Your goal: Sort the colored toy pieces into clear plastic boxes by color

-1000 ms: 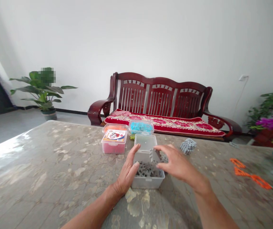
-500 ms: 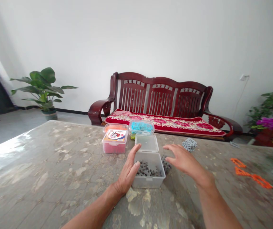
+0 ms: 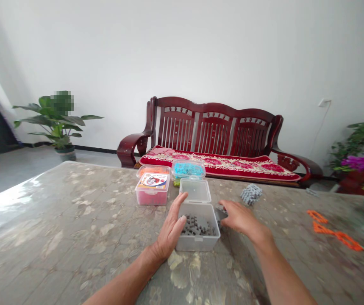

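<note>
A clear plastic box (image 3: 197, 242) with its lid flipped back holds several small dark grey pieces (image 3: 197, 225). My left hand (image 3: 170, 231) rests flat against the box's left side, fingers stretched out. My right hand (image 3: 239, 216) lies on the table just right of the box, fingers curled down over a small pile of grey pieces (image 3: 220, 211). Whether it holds any of them is hidden.
Behind the open box stand a pink box with an orange lid (image 3: 152, 189) and a box of blue pieces (image 3: 188, 169). A grey built cluster (image 3: 251, 193) lies to the right; orange pieces (image 3: 329, 231) at far right. A red wooden bench (image 3: 213, 144) stands past the marble table (image 3: 57, 228).
My right hand left the top of the box, swung out to the right, then dropped onto the grey pile beside the box. My left hand stayed on the box's side.
</note>
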Motion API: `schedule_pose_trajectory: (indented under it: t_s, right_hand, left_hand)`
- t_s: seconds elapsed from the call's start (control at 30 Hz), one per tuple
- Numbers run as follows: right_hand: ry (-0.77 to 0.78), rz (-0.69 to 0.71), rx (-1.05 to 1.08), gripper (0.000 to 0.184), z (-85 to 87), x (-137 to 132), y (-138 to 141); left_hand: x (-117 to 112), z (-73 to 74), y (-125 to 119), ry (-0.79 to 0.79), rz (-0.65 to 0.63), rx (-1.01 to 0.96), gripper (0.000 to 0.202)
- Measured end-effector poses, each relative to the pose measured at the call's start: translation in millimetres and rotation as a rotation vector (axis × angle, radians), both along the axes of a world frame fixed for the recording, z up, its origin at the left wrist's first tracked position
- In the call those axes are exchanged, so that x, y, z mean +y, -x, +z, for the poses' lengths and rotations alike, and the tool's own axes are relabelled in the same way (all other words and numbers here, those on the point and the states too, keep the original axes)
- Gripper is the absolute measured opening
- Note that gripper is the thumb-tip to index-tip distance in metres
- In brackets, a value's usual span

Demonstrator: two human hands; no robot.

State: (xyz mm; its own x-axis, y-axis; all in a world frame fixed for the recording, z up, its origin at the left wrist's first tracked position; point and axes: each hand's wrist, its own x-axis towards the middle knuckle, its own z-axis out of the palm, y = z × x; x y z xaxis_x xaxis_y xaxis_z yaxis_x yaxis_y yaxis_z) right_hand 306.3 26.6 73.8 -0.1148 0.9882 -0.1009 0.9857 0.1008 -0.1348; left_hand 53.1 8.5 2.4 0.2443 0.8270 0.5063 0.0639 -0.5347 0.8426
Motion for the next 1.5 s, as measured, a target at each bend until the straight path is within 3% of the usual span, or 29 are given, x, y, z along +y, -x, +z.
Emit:
schedule_pose_trajectory:
  t_s: [0.23, 0.43, 0.57, 0.67, 0.93, 1.1, 1.37, 1.5]
  right_hand:
    - [-0.027, 0.016, 0.058, 0.043, -7.0, 8.0, -10.2]
    - [-0.031, 0.005, 0.165, 0.059, -16.8, 19.0, -19.0]
    - [0.030, 0.019, 0.250, 0.038, -26.7, 25.7, -26.7]
    - [0.035, 0.012, 0.245, 0.033, -31.8, 28.7, -31.7]
    - [-0.093, -0.128, 0.135, 0.040, -35.2, 37.1, -45.9]
    - [-0.086, -0.200, 0.123, 0.039, -42.5, 37.7, -57.4]
    - [-0.057, -0.037, 0.113, 0.064, -48.5, 33.4, -54.7]
    - [-0.060, -0.043, 0.046, 0.060, -44.6, 30.5, -50.3]
  left_hand:
    - [-2.2, 3.1, 0.2, 0.014, -0.003, -0.011, 0.058]
    - [-2.4, 2.4, 0.6, 0.014, -0.012, -0.004, 0.057]
    - [0.2, -1.4, 0.7, 0.004, -0.009, -0.001, 0.057]
    - [0.8, -1.6, 0.7, -0.005, -0.008, 0.010, 0.058]
    - [0.2, -1.1, 1.5, 0.002, -0.008, 0.015, 0.058]
    - [0.6, -1.7, 1.5, 0.011, -0.008, 0.009, 0.057]
    - [0.1, 0.4, 0.7, -0.007, 0.004, 0.012, 0.057]
    - [0.0, 0.6, 1.1, 0.000, 0.005, 0.019, 0.057]
